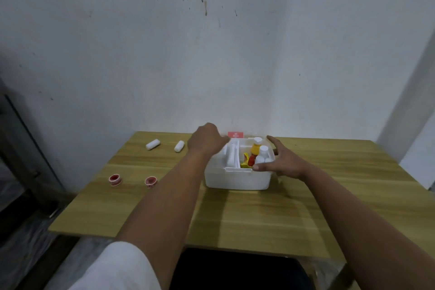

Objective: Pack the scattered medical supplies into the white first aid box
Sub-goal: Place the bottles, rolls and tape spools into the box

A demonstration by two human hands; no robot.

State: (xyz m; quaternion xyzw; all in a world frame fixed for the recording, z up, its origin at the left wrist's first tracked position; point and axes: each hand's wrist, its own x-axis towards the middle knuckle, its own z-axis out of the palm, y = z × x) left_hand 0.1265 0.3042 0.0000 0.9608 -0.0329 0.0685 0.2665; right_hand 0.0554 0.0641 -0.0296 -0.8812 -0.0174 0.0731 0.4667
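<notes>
Your hands meet at the open white first aid box [236, 178] at centre frame on the wooden desk [259, 216]. Your left hand [208, 140] curls over its far left corner, grip unclear; your right hand [281, 162] spreads wide against its right side. Two gauze rolls [153, 144] and two red tape rolls [115, 179] lie left.

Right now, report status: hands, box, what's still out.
Left hand over box, grip unclear. Right hand open at its right rim. Two gauze rolls, two tape rolls still on table.
</notes>
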